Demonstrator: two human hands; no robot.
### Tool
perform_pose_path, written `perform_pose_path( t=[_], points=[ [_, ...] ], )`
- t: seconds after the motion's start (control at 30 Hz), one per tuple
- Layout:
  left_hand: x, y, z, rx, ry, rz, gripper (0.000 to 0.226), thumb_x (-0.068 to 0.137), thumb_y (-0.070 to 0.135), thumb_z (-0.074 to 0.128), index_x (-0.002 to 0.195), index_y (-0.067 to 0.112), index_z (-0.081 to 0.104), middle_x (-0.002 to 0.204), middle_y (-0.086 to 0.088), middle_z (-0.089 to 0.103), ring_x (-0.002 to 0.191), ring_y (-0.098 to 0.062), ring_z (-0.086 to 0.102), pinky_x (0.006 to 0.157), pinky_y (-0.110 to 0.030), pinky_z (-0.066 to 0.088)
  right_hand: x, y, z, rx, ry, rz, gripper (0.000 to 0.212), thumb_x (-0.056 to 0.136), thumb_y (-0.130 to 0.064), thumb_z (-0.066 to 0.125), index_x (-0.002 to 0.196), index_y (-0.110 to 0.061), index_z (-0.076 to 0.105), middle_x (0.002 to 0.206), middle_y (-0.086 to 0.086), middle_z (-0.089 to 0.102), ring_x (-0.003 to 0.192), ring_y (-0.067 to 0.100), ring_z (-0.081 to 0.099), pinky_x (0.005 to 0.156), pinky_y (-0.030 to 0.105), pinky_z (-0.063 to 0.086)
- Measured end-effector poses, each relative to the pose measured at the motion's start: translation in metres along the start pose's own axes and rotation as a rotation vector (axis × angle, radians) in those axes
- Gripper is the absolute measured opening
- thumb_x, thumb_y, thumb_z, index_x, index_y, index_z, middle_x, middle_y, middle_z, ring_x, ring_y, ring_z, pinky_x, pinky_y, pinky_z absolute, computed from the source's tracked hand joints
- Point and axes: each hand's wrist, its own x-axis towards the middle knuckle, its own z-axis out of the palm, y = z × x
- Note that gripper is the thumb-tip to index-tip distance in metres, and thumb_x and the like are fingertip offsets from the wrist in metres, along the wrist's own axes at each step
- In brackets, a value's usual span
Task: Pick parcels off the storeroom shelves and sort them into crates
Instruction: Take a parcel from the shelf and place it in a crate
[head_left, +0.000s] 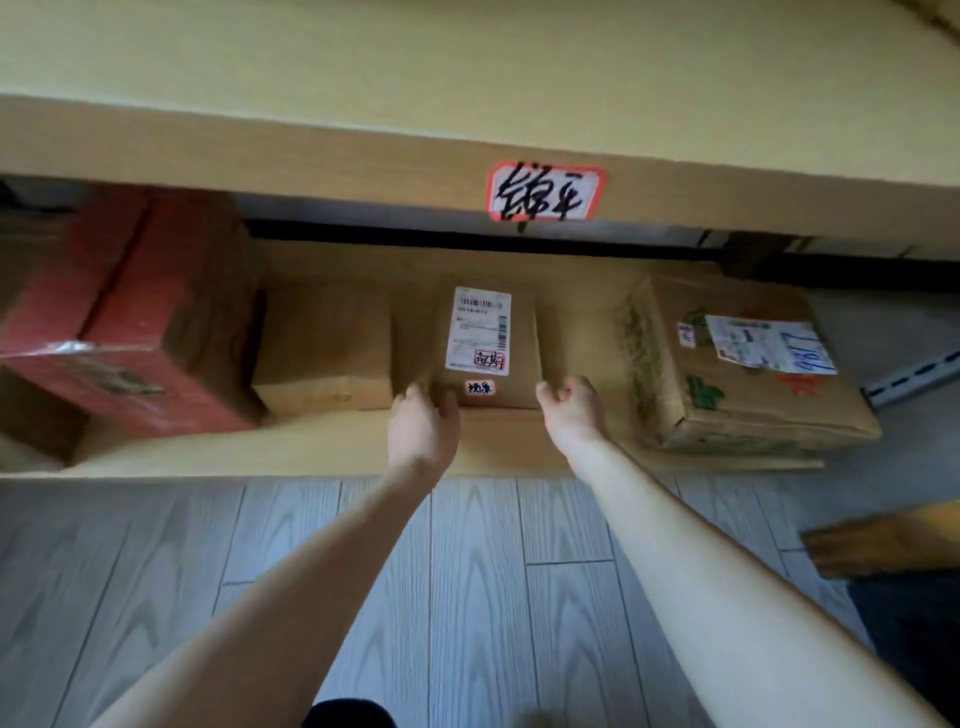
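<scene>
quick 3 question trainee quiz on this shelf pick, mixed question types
1. True or false: both hands are at the near corners of the small brown cardboard parcel with the white shipping label.
2. Which parcel lies furthest left on the low wooden shelf? A) red box B) green-printed carton C) plain brown box
3. Fill in: the handwritten red-bordered tag is stuck on the ___ shelf's front edge.

Key: 1 true: left hand, right hand. 2 A, the red box. 3 upper.
</scene>
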Motion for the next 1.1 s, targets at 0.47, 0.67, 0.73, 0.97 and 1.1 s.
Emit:
perform_pose_path(
  t=[0.47, 0.67, 0.73, 0.97, 1.1],
  points=[
    [0.003, -0.019, 0.009, -0.356, 0.011, -0.021, 0.018, 0.088, 0.006, 0.053, 0.105, 0.001, 0.053, 0.094, -0.005, 0.056, 0.087, -0.019, 0.052, 0.075, -0.027, 0.039, -0.024, 0.038, 0.000, 0.353, -0.016, 0.008, 0.041, 0.087, -0.003, 0.058, 0.126, -0.005, 0.047, 0.126, 0.018, 0.051, 0.109, 0.018, 0.047, 0.094, 0.025, 0.037],
    [-0.026, 0.014, -0.021, -0.280, -0.005, -0.103, 0.016, 0.088, 0.006, 0.052, 0.103, 0.000, 0.056, 0.092, -0.009, 0.057, 0.083, -0.023, 0.051, 0.071, -0.026, 0.038, -0.057, 0.013, -0.039, 0.338, -0.114, 0.092, 0.040, 0.087, -0.009, 0.058, 0.126, -0.006, 0.048, 0.120, 0.014, 0.059, 0.098, 0.017, 0.054, 0.092, 0.031, 0.044],
    [-0.052, 0.033, -0.036, -0.191, -0.052, -0.116, 0.011, 0.088, 0.007, 0.052, 0.097, 0.002, 0.058, 0.088, -0.011, 0.057, 0.078, -0.024, 0.050, 0.060, -0.023, 0.037, -0.082, 0.006, -0.067, 0.316, -0.095, 0.140, 0.037, 0.086, -0.011, 0.060, 0.122, -0.006, 0.052, 0.119, 0.014, 0.060, 0.096, 0.018, 0.055, 0.086, 0.030, 0.046],
    [-0.189, 0.129, -0.083, 0.083, -0.280, -0.071, 0.018, 0.087, 0.008, 0.052, 0.069, 0.005, 0.055, 0.068, -0.013, 0.050, 0.053, -0.023, 0.039, 0.049, -0.024, 0.028, -0.218, -0.003, -0.204, 0.371, -0.010, 0.368, 0.018, 0.082, -0.010, 0.061, 0.099, -0.006, 0.063, 0.086, 0.007, 0.062, 0.073, 0.008, 0.060, 0.060, 0.021, 0.043],
    [-0.292, 0.192, -0.092, 0.159, -0.489, -0.041, 0.018, 0.088, 0.011, 0.051, 0.097, -0.002, 0.059, 0.071, -0.022, 0.051, 0.059, -0.023, 0.039, 0.049, -0.034, 0.035, -0.329, 0.007, -0.302, 0.559, 0.146, 0.574, 0.035, 0.082, -0.014, 0.061, 0.087, 0.019, 0.054, 0.072, 0.019, 0.047, 0.076, 0.019, 0.053, 0.074, 0.036, 0.048]
  ],
)
